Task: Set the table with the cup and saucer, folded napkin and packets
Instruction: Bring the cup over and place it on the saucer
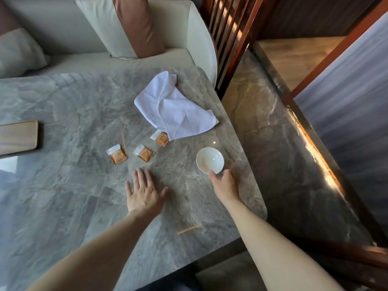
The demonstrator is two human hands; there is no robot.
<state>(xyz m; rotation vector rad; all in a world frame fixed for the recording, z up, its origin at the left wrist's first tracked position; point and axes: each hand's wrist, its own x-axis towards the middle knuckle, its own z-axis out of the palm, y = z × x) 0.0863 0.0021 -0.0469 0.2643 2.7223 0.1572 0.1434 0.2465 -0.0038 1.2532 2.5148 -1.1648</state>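
Note:
A small white saucer (210, 160) sits near the right edge of the grey marble table (73, 196). My right hand (225, 183) reaches it from the near side, thumb and fingers curved around its near rim; whether it grips is unclear. My left hand (143, 192) lies flat and open on the table, just short of the packets. Three orange-and-white packets (117, 154) (144, 153) (160, 138) lie in a loose row. A crumpled white napkin (174, 108) lies unfolded beyond them, covering the corner of the far packet. No cup is in view.
A thin stick (123, 139) lies between two packets, and another stick (188, 229) lies near the table's front edge. A wooden board (17, 137) rests at the left. A cream sofa (197, 38) with cushions stands behind the table. The marble floor drops off on the right.

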